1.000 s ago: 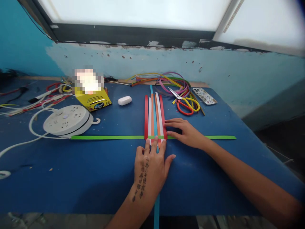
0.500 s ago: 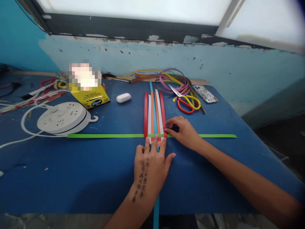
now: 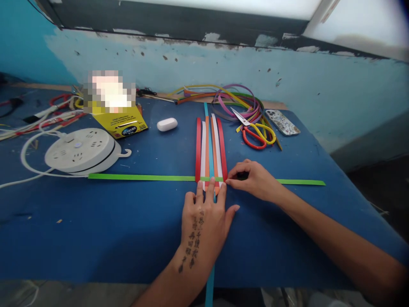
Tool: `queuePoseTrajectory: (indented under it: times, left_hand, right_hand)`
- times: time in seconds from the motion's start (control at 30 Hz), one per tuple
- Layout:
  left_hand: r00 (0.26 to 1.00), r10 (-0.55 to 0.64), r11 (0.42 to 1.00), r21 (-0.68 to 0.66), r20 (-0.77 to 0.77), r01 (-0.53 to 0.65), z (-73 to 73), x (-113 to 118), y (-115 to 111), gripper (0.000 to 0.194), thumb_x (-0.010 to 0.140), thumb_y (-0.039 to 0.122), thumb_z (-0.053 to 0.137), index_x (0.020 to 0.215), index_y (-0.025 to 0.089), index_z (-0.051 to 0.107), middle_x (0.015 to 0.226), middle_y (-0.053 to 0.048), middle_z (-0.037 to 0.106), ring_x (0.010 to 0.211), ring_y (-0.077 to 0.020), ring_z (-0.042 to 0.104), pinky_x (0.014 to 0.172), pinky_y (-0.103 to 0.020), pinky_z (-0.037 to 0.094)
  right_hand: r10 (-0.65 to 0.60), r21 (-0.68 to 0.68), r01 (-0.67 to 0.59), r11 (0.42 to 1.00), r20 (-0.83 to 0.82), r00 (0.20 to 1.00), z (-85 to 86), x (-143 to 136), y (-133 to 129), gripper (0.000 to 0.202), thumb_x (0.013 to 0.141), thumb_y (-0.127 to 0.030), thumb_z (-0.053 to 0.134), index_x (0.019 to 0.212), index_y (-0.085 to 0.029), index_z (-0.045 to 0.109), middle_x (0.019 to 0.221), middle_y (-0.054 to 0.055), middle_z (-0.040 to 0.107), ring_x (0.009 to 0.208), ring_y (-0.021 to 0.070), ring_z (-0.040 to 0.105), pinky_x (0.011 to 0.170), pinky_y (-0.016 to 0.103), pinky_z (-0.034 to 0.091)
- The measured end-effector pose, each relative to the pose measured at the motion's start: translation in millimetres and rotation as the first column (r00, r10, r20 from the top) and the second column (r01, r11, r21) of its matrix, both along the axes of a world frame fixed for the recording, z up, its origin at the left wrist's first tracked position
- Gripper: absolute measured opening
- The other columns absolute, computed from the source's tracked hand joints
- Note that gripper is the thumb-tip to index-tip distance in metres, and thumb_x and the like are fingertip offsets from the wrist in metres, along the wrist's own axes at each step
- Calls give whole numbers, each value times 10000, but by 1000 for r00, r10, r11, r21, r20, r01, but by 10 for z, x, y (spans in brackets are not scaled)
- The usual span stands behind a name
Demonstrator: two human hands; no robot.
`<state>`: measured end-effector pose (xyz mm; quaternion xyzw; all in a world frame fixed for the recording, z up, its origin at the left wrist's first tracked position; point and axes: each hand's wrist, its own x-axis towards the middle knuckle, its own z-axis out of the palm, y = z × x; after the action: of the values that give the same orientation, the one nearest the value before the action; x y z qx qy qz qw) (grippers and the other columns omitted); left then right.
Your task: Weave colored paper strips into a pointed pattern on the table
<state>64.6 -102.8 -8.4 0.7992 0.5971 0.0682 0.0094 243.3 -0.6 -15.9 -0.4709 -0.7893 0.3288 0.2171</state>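
Several red, white, orange and blue strips lie lengthwise side by side, and a long green strip [image 3: 143, 177] crosses them near their lower ends. My left hand [image 3: 204, 226] rests palm down with its fingers stretched, the tips pressing the woven lower part. A blue strip [image 3: 210, 281] runs out from under that hand and over the table's front edge. At the right side, my right hand [image 3: 252, 179] is closed in a pinch where the right red strip [image 3: 222, 149] meets the green one. It appears to grip the green strip; the fingertips partly hide it.
Scissors [image 3: 255, 132] with red and yellow handles lie beyond my right hand, near a patterned phone [image 3: 282, 122] and coiled coloured strips [image 3: 238, 96]. To the left are a white power-strip reel [image 3: 79, 151], a yellow box [image 3: 121, 121] and a white earbud case [image 3: 167, 124].
My right hand has slid toward me along the right red strip to the green crossing strip. My left hand stays pressed in place. The view has shifted slightly.
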Motion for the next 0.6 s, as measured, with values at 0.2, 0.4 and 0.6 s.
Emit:
queuePoseTrajectory:
  times: [0.2, 0.4, 0.6]
  left_hand:
    - [1000, -5, 1000, 1, -6, 5, 9, -1, 15, 531, 1060, 503, 405, 1470, 205, 565, 1516, -159, 548, 1363, -426, 530, 899, -541, 489]
    - [1000, -16, 1000, -3, -12, 16, 29, -6, 4, 543, 1065, 497, 388, 1485, 193, 548, 1508, -163, 555, 1359, -423, 535, 902, -539, 489]
    - [1000, -9, 1000, 4, -8, 9, 28, -1, 2, 537, 1060, 496, 402, 1477, 198, 561, 1501, -167, 562, 1347, -431, 543, 894, -540, 489]
  right_hand:
    - [-67, 18, 67, 998, 15, 998, -23, -27, -18, 45, 801, -263, 739, 773, -238, 764, 773, -2, 738, 817, 195, 611, 811, 352, 450]
    - [-86, 20, 86, 996, 5, 996, -9, -12, -34, 62, 813, -270, 734, 776, -237, 771, 764, 2, 742, 800, 195, 608, 777, 344, 449]
    - [-45, 24, 45, 999, -14, 999, -2, 7, -30, 44, 824, -268, 752, 794, -246, 776, 799, -6, 753, 824, 191, 604, 808, 342, 446]
